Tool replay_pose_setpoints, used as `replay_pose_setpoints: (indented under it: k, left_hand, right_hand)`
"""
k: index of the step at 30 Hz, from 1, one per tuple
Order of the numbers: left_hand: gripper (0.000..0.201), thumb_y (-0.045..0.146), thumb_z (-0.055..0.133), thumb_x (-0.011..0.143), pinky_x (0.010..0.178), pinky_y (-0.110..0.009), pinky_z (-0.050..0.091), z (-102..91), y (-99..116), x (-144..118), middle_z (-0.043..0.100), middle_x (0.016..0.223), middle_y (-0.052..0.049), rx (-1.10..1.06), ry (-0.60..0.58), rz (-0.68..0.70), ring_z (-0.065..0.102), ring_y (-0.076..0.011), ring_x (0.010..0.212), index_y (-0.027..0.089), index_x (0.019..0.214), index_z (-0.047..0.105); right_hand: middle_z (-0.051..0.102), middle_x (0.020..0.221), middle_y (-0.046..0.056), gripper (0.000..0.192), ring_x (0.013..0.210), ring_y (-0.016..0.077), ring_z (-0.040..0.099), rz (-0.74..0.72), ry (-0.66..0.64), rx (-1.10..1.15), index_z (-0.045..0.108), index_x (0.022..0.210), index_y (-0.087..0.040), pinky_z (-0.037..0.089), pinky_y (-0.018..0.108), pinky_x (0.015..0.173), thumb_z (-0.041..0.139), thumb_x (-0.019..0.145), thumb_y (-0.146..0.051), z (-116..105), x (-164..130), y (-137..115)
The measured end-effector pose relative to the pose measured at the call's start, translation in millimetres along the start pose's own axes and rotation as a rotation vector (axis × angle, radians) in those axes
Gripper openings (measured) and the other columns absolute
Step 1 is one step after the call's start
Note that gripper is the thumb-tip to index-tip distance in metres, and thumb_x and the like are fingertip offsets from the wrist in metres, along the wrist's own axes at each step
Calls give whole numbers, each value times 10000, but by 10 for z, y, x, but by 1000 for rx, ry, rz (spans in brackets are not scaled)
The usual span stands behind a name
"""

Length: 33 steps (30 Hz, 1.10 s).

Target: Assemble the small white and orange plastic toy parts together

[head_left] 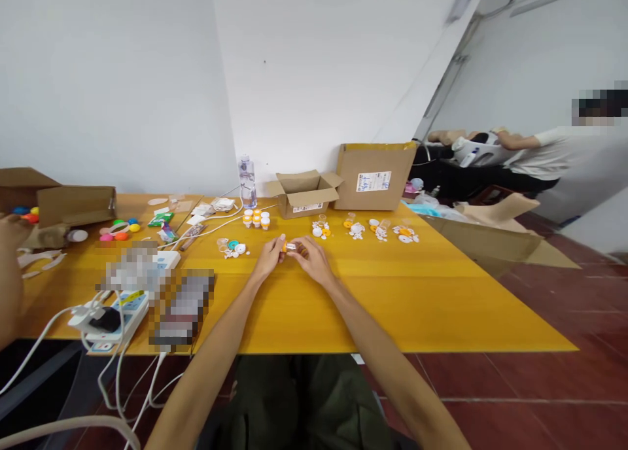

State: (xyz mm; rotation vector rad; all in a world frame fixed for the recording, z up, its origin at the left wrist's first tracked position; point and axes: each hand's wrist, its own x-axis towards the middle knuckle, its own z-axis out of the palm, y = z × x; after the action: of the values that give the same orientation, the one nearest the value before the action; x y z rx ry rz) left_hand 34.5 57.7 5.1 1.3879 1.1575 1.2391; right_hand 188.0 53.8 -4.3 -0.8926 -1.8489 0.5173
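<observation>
Above the middle of the yellow table, my left hand (269, 259) pinches a small orange-and-white plastic piece (289, 246). My right hand (314, 259) closes its fingers on the other end of the same piece, and the fingers partly hide it. Just beyond my hands stands a cluster of orange-and-white capped pieces (256, 218). Left of my hands lie a teal ring (233, 244), a white disc (240, 248) and small white bits. Farther right sit several groups of loose parts, such as orange rings with white pieces (321, 230) and clear cups with white bits (381, 228).
An open cardboard box (307, 195) and a larger closed carton (375, 178) stand at the back beside a water bottle (248, 182). A power strip (142, 299), cables and a phone (184, 309) lie left. Another person's arm (8, 280) reaches in far left; one person (554, 149) sits right.
</observation>
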Motion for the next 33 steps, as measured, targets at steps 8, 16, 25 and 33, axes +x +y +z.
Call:
replay_pose_setpoints:
  k: [8,16,25,33]
  left_hand:
    - [472,649,592,779,458,-223,338,-28,23,-36,484,539,53,-37,-108,25,459,-99,472,180,812,630]
    - [490,629,557,810,430,-231,283,-1,86,-66,415,468,60,11,-81,25,368,-81,407,197,591,484]
    - [581,679,457,851,430,-244,253,17,67,-85,331,397,60,22,-112,34,323,-90,378,202,518,442]
    - [482,593,585,831,456,-222,265,18,-11,-158,361,497,65,-85,-97,4,339,-80,456,186,599,472]
  right_hand:
    - [668,747,5,252,647,165,584,137,-4,82,674,849,-227,486,280,614,597,843,-467,22,9,48]
    - [652,789,15,214,702,174,591,92,26,77,651,858,-228,498,280,626,590,845,-432,43,-7,41]
    - [636,886,43,107,779,186,601,-102,69,7,655,916,-236,528,305,717,581,864,-295,37,-54,-27]
    - [680,763,25,223,661,171,597,-1,77,-16,681,843,-222,504,281,632,603,844,-431,60,-149,-68]
